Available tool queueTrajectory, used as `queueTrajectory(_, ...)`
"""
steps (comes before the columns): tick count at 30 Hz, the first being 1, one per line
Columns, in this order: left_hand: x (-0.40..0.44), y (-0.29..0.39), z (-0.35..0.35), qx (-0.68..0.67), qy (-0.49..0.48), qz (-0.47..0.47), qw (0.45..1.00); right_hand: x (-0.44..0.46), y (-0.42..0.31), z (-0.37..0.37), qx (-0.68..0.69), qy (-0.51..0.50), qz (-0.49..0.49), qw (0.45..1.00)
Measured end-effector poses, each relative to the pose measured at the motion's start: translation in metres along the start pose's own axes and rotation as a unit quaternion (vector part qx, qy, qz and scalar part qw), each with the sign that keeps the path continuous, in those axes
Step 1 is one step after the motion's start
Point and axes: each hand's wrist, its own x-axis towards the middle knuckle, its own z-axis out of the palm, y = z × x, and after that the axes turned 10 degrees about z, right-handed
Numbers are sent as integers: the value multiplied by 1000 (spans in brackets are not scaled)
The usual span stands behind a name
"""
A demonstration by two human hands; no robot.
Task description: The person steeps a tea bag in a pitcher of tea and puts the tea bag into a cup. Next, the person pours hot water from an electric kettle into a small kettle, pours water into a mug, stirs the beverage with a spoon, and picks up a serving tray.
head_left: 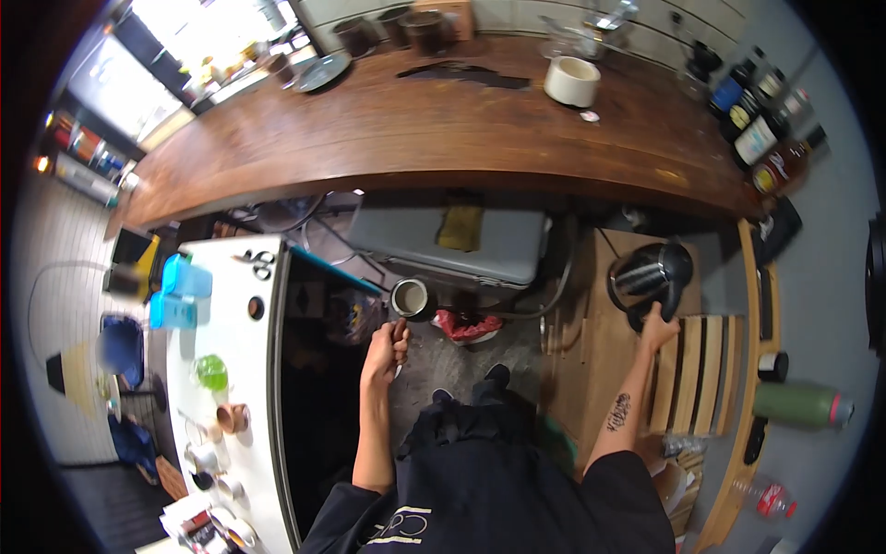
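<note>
My left hand [384, 355] is closed round the handle of a small round pot [410, 297], held out over the floor gap. Something light brown or beige shows inside its rim. A thin pale piece sticks out below that fist, too small to name. On the right, my right hand [657, 329] is wrapped round the handle of a shiny black electric kettle [646, 270]. The kettle is over a brown wooden surface [591, 369], beside a slatted wooden rack [699, 374]; whether it touches the surface I cannot tell.
Ahead runs a long wooden counter [415, 138] with a white cup [572, 81] and bottles [759, 129]. Below it sits a grey box [498, 242]. A white worktop [231, 319] at left carries scissors [262, 266] and blue containers [180, 294]. A green bottle [798, 404] stands right.
</note>
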Motion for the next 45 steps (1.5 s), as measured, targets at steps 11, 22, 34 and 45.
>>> queueTrajectory(11, -32, 24, -112, -65, 50, 66, 994, -130, -110, -7, 134, -22, -173, 976)
queueTrajectory(22, -65, 73, -277, -62, 99, 126, 985, -515, -224, 88, 49, -611, -308, 728)
queueTrajectory(34, -51, 76, -373, -120, 105, 150, 976, -725, -296, 140, 28, -675, -465, 572)
queueTrajectory(45, -44, 56, -375, -165, 132, 145, 967, -747, -295, 154, -14, -608, -534, 587)
